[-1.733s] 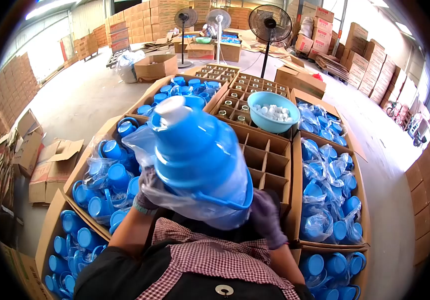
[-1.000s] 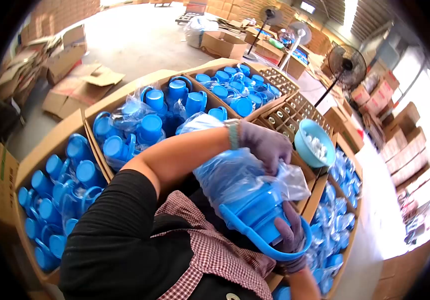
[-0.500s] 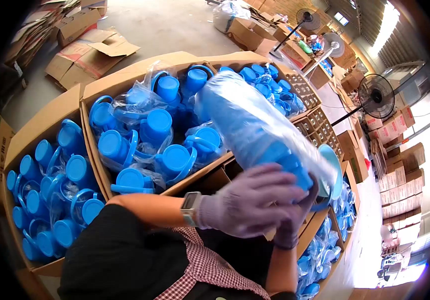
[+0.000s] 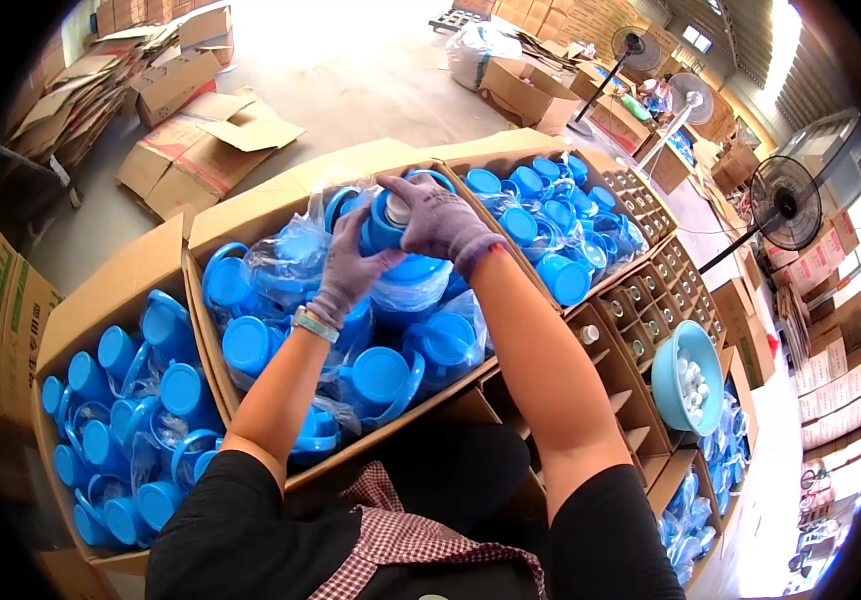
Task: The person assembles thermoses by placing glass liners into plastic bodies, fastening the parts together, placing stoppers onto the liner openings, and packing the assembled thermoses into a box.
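Observation:
Both gloved hands are on a blue flask [image 4: 381, 236] with a whitish top, above the carton [image 4: 209, 345] full of blue lidded flasks. My left hand [image 4: 349, 262] grips its left side, and my right hand [image 4: 441, 220] wraps round its upper right side. Clear plastic [image 4: 286, 262] lies crumpled among the flasks below. Part of the held flask is hidden by the fingers.
More blue flasks fill cartons at the left [image 4: 101, 440] and upper right [image 4: 551, 215]. A divided carton [image 4: 591, 400] stands right of centre, beside a light blue bowl [image 4: 676, 385] of white caps. A black fan [image 4: 786, 203] stands behind. A person is visible far back.
The large plastic-wrapped blue bundle is no longer held up at centre. My hands have moved up and left over the carton and now grip a flask there.

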A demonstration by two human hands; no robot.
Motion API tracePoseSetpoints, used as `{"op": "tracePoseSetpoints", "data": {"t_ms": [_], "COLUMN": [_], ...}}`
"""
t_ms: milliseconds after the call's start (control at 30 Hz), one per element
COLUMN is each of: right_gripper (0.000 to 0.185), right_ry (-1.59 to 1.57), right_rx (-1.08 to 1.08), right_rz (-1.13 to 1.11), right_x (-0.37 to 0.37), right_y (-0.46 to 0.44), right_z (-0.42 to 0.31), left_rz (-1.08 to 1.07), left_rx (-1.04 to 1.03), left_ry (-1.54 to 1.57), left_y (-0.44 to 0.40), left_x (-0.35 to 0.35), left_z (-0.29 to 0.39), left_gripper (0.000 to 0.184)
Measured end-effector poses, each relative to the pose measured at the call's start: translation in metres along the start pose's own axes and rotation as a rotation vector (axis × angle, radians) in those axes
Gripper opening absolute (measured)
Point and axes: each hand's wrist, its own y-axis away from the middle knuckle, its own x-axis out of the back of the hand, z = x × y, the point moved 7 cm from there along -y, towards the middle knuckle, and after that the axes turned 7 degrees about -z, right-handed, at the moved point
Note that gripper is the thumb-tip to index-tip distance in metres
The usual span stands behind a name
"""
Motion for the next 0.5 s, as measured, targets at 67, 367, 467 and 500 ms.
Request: {"op": "tracePoseSetpoints", "data": {"t_ms": [67, 367, 467, 500], "right_gripper": [0.089, 0.078, 0.078, 0.078], "right_ry": [0.024, -0.020, -0.061, -0.062], "right_rx": [-0.046, -0.051, -0.063, -0.068], "right_rz": [-0.079, 0.020, 0.024, 0.028], "right_x": [0.004, 0.032, 0.021, 0.013], "right_y": [-0.020, 0.026, 0.041, 0.042], "right_z": [0.004, 0.006, 0.019, 0.031], "left_rz": [-0.100, -0.500, -0.426, -0.408], "left_rx": [-0.020, 0.649, 0.480, 0.438], "left_ry": [0.183, 0.576, 0.661, 0.679], "left_y": [-0.017, -0.071, -0.094, -0.094], "left_x": [0.001, -0.074, -0.080, -0.076], "left_z": [-0.024, -0.260, -0.218, -0.194], "left_gripper": [0.090, 0.065, 0.050, 0.052]}}
